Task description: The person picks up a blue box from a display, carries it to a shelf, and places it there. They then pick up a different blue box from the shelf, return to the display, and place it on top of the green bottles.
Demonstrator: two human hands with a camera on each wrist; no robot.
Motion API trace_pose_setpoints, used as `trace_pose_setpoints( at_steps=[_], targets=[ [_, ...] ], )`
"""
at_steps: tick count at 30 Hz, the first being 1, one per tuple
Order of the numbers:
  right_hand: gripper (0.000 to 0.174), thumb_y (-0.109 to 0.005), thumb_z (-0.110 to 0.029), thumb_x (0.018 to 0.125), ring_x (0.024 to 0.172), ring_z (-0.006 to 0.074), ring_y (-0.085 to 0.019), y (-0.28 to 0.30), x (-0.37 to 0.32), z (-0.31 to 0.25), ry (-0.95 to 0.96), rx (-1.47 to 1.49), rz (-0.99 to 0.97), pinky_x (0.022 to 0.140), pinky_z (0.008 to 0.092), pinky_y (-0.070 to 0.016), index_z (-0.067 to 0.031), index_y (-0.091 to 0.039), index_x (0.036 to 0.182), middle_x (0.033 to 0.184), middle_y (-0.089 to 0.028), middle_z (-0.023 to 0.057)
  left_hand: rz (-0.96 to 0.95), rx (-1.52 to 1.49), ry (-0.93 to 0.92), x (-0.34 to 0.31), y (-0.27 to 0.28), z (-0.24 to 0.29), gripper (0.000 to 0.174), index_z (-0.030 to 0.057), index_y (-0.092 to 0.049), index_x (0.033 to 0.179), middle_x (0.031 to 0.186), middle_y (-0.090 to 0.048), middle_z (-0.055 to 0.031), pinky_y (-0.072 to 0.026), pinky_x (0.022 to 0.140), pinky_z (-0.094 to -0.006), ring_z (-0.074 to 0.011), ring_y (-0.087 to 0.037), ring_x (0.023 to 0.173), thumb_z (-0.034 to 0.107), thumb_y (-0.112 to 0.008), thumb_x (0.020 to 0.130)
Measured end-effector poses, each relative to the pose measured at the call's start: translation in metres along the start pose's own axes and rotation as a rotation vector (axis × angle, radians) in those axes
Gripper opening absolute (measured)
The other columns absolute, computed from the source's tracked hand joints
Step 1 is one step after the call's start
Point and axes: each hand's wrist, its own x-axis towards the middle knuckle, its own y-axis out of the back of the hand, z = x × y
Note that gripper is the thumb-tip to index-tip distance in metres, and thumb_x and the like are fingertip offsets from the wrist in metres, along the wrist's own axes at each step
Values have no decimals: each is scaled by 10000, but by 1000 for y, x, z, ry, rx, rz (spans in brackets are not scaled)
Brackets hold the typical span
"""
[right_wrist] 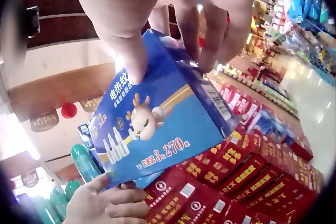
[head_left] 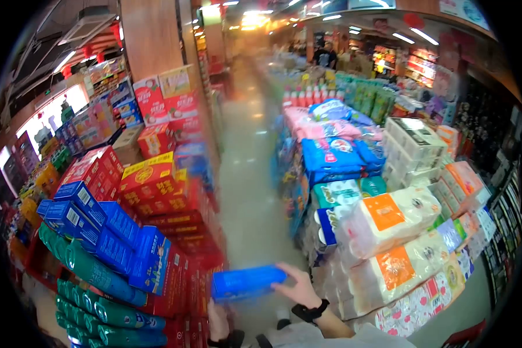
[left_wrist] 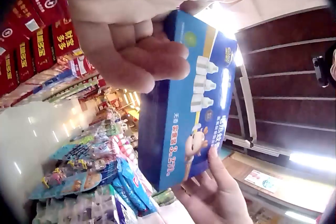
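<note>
A blue mosquito-repellent refill box (head_left: 246,282), printed with a cartoon deer and three bottles, is held between both hands above the aisle floor. Its right end is gripped by my right hand (head_left: 300,288); in the right wrist view the thumb lies on the printed face and the fingers (right_wrist: 214,35) go over the barcode side. My left hand (head_left: 218,320) holds the opposite end from below, partly hidden in the head view. From the left wrist, its curled fingers (left_wrist: 157,61) show against the box's side. Similar blue boxes (head_left: 151,258) are stacked to the left.
Green bottles (head_left: 78,261) stand beside the blue boxes at left. Red cartons (head_left: 185,290) form a tall stack along the aisle (head_left: 246,174). On the right are wrapped tissue packs (head_left: 388,220) and blue bags (head_left: 333,156). A wooden pillar (head_left: 151,40) rises behind the left stacks.
</note>
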Motion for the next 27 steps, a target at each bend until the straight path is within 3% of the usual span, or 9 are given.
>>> trace_pose_setpoints(
  at_steps=[1,5,13,16,18,20,22,25,27],
  targets=[
    [558,-806,-130,749,1083,205,-613,2,16,13,31,36,2,916,316,-483,-13,-585,1248,1224,-629,142,-86,94,-17,12,-4,6,541,70,-581,1100,858,-618,-70,-467,595,-321,-171,-576,701,533,-329,980],
    [566,-784,-73,761,1074,156,-596,7,85,49,6,147,-76,931,309,-472,8,-558,1274,1233,-625,126,-47,20,-135,63,-32,14,552,69,-539,1189,984,-623,-79,-504,682,-334,-200,-589,802,530,-308,990],
    [614,-735,74,726,1207,225,-541,-7,177,70,54,331,-94,1028,338,-418,26,-522,1300,1335,-549,185,-176,-78,-216,133,-61,46,621,53,-476,1297,1135,-610,-143,-505,709,-392,-254,-584,868,558,-284,990],
    [622,-743,60,721,1196,225,-538,-16,205,73,17,386,-34,1030,347,-412,36,-521,1301,1306,-563,178,12,-163,-150,174,-70,43,713,10,-540,1095,725,-524,-91,-466,711,-391,-264,-572,719,633,-222,953],
    [619,-780,15,702,1156,205,-559,-24,227,74,-24,447,38,1021,345,-416,45,-550,1276,1246,-606,150,-35,-160,-108,197,-73,52,665,26,-535,1118,851,-570,-95,-460,763,-393,-248,-571,788,604,-242,967],
    [644,-764,23,705,1163,220,-540,-32,254,80,-4,492,26,1015,357,-418,52,-520,1301,1273,-568,151,-14,-144,-152,226,-83,64,626,32,-530,1137,922,-591,-95,-464,764,-378,-235,-568,819,580,-271,977],
    [612,-728,43,702,1175,232,-539,-37,286,59,25,470,-14,1023,371,-417,61,-517,1276,1268,-568,160,-159,-198,-227,259,-68,65,441,40,-494,1204,968,-599,-81,-497,739,-349,-196,-589,798,408,-316,1040],
    [618,-677,97,700,1153,234,-555,-57,335,53,80,488,-88,996,375,-446,58,-496,1289,1267,-563,171,-246,-195,-468,271,-82,122,458,27,-506,1176,934,-604,-78,-491,723,-342,-188,-585,750,421,-320,1037],
    [621,-668,113,702,1154,233,-556,-71,357,46,40,483,-139,993,370,-448,54,-500,1297,1272,-561,167,-185,-239,-484,270,-80,138,471,26,-514,1161,894,-597,-81,-485,719,-348,-194,-579,737,440,-331,1028]
  ],
)
